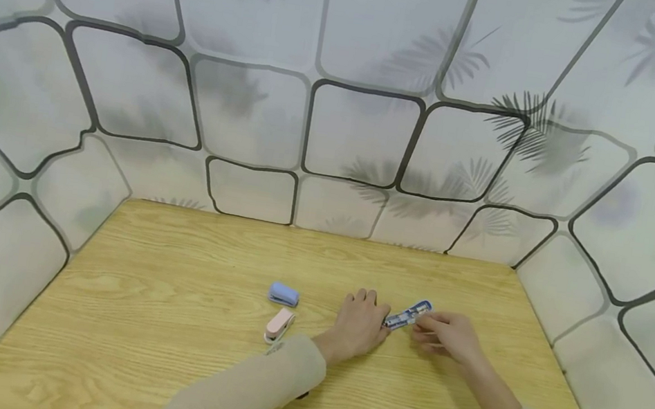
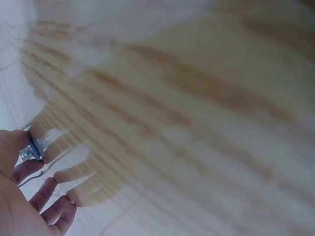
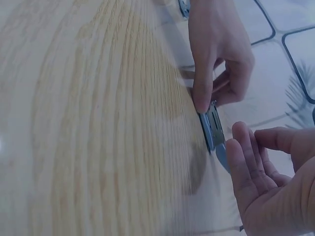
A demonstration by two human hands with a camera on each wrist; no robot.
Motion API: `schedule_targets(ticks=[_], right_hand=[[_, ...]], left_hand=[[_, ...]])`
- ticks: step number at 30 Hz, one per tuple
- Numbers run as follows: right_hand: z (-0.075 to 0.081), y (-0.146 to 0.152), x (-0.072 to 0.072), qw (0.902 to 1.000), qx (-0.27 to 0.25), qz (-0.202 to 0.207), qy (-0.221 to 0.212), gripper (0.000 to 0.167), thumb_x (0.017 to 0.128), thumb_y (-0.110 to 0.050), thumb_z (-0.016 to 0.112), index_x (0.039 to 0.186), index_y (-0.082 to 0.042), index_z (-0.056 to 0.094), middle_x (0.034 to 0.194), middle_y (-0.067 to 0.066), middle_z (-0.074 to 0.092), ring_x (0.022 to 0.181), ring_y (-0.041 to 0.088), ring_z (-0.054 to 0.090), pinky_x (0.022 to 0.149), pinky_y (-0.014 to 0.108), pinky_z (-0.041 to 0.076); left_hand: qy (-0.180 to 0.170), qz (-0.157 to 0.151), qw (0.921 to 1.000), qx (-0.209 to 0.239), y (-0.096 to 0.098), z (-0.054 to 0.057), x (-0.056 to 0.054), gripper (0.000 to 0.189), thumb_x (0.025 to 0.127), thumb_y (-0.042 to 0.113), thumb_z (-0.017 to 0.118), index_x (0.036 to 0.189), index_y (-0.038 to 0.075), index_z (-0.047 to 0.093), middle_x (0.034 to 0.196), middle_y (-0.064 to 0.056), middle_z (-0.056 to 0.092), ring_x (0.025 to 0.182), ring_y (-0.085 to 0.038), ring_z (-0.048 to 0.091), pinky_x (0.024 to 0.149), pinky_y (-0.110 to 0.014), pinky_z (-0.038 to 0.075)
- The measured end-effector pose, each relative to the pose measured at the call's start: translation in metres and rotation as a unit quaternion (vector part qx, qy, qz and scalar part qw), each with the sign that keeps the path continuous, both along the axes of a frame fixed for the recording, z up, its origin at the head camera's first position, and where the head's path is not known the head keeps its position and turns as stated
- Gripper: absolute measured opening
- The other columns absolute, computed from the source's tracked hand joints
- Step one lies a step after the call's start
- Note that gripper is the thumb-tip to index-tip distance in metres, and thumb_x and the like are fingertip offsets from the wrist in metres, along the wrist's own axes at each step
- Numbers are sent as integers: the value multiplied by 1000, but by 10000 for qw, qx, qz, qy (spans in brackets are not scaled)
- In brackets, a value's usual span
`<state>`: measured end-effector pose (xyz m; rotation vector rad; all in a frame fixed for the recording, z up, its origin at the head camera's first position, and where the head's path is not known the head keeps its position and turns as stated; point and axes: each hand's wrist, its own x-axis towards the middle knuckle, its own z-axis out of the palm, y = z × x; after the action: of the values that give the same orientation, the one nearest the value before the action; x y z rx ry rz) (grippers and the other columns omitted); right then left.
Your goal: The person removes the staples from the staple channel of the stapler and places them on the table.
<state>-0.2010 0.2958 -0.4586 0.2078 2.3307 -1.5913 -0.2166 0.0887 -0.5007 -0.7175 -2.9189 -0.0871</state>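
A blue stapler (image 1: 408, 315) lies folded open on the table, its metal staple channel showing. My left hand (image 1: 358, 320) grips its near left end between thumb and index finger; in the left wrist view, the end of the stapler (image 2: 33, 149) shows between them. My right hand (image 1: 446, 336) is beside the stapler's other half, thumb and index finger brought together close by the channel. From the right wrist, the thumb of my right hand (image 3: 275, 172) meets the fingers, which are fairly straight; I cannot tell whether something small is between them.
Left of my left hand, a closed light-blue stapler (image 1: 283, 294) and a pink stapler (image 1: 280, 324) sit on the wooden table (image 1: 156, 348). A patterned cloth wall (image 1: 350, 131) rises along the table's back and sides.
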Motion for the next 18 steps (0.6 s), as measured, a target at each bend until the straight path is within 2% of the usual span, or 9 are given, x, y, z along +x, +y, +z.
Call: schedule_targets(ticks=[5,10,18], right_hand=[[0,12,11,9998,-40,-46,-182,44,105,-20,63,131,16,62,93,-1,82,80,7,78,72,27,65],[-5,18,24,9983,-340,25,-481,39,105,-19,63,127,13,66,93,2,82,79,10,78,72,28,65],[-16,18,31,9955,-591,249,-703,33,103,-17,64,121,11,69,86,-2,81,73,7,77,67,26,64]], left_hand=[[-35,2,10000,-71,-1,-1,0,31,101,57,63,109,28,70,99,3,63,85,-14,51,67,-27,39],[-53,-9,10000,-83,0,-1,0,32,102,56,62,113,28,71,102,2,64,87,-14,53,69,-28,41],[-48,3,9999,-88,0,0,0,31,101,57,62,108,27,70,100,2,64,86,-14,53,69,-28,42]])
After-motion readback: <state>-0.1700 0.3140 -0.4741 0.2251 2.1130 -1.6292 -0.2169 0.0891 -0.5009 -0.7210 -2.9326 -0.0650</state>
